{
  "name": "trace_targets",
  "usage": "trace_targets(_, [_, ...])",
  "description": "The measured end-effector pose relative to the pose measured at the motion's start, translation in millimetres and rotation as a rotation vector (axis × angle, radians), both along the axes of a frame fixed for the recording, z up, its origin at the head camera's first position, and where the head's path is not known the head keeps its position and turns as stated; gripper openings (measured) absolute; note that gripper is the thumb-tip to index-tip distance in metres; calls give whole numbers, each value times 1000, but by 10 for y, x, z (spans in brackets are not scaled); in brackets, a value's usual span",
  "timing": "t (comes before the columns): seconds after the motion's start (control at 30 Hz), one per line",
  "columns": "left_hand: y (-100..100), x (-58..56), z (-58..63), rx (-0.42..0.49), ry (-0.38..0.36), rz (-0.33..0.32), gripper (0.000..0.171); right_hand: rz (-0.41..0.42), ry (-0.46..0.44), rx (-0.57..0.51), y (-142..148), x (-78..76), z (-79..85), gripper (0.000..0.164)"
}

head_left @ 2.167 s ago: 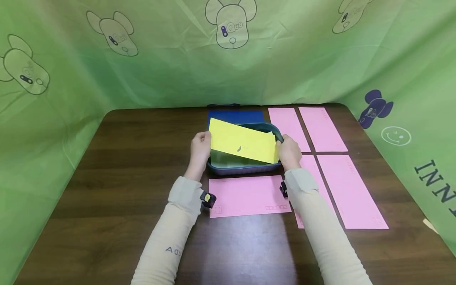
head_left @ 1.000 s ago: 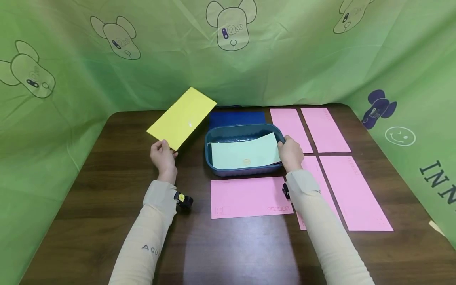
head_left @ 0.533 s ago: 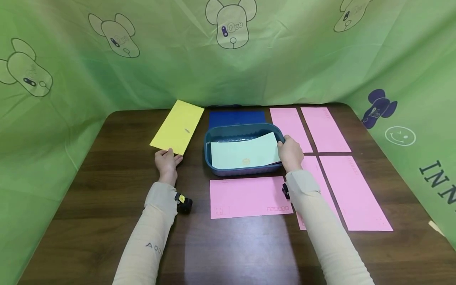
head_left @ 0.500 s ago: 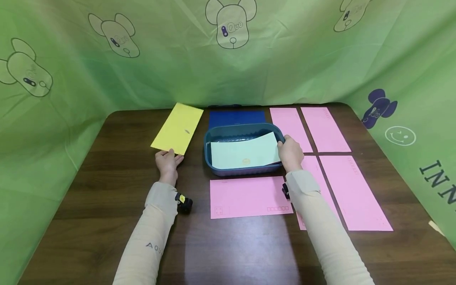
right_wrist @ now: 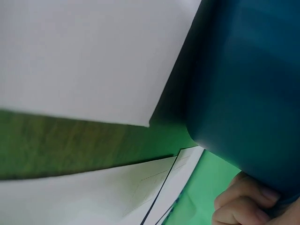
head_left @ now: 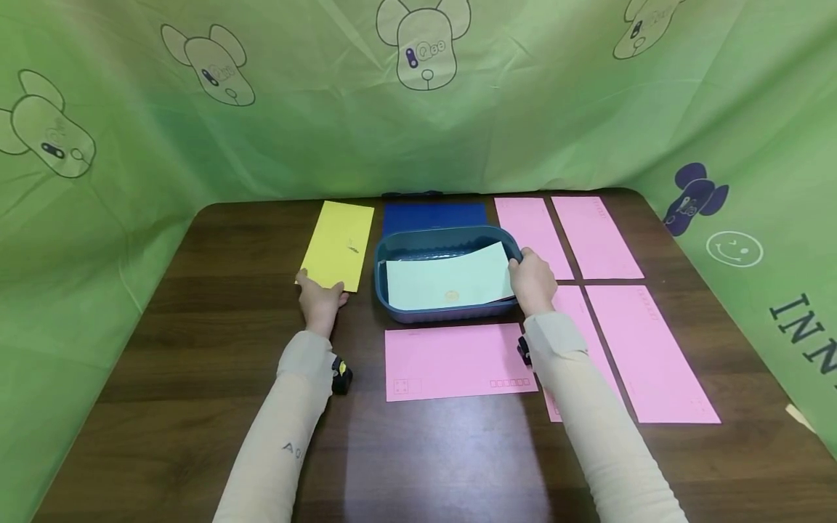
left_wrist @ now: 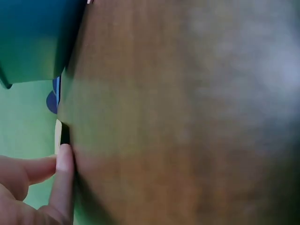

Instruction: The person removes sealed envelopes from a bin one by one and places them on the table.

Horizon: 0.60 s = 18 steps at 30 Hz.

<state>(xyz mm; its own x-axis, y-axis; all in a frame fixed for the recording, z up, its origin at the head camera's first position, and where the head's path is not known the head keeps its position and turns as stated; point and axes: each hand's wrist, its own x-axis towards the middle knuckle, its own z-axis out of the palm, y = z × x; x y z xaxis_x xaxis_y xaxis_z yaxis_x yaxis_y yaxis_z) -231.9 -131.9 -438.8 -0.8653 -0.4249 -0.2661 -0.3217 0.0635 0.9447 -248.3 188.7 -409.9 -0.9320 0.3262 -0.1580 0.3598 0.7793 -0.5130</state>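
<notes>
At the left of the head view, a yellow envelope (head_left: 336,243) lies over the table's back part. My left hand (head_left: 320,301) holds its near edge, thumb and a finger meeting there in the left wrist view, with a dark shadow under the edge. My right hand (head_left: 535,282) grips the right rim of a dark teal plastic bin (head_left: 445,315); its curled fingers (right_wrist: 243,199) show at the bin in the right wrist view. Inside the bin, a pale mint envelope (head_left: 445,280) with a round seal leans up at its right end.
Pink envelopes lie flat: one front envelope (head_left: 458,363) before the bin, and several in two columns at right, such as this long one (head_left: 647,349). A blue flat piece (head_left: 431,216) lies behind the bin. Green printed cloth (head_left: 314,109) surrounds the wooden table (head_left: 196,327).
My left hand has carried the yellow envelope from over the bin to the left and lowered it to the table, uncovering the mint envelope. My right hand has stayed on the rim.
</notes>
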Motion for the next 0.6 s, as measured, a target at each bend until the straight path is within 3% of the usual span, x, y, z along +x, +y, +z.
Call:
trace_targets(0.1, [8,-6,16,-222,-68,-50,71,0,-7,-3,-7,-2,3,31])
trace_targets(0.2, [30,-12,22,-340,-104,-70,69,1,-11,-4,-14,-1,8,31])
trace_targets(0.4, [65,-33,32,-413,-127,-101,60,-10,-14,-2,-24,1,19,31])
trace_targets(0.6, [86,-74,28,-479,-161,-152,80,-8,-20,-7,-21,2,27,32])
